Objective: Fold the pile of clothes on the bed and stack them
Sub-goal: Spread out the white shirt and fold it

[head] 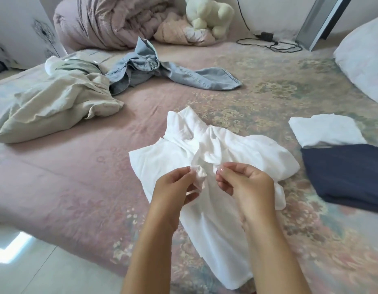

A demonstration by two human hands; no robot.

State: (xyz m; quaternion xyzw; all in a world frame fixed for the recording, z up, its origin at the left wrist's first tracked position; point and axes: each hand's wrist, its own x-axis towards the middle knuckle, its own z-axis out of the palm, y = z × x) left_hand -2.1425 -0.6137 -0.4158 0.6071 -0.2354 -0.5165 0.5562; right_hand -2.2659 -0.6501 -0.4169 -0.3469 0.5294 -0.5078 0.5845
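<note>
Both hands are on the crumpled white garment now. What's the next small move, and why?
Probably draw the hands apart to spread the white garment flat on the bed. The left hand and right hand each pinch bunched fabric near its middle, and it lies wrinkled, so it can't be folded neatly yet. The folded stack waits at right.

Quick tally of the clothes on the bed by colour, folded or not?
White: 2, the garment in both hands and a folded one
Navy: 1, folded
Beige: 1, crumpled
Light blue denim: 1, crumpled
Total: 5
</note>
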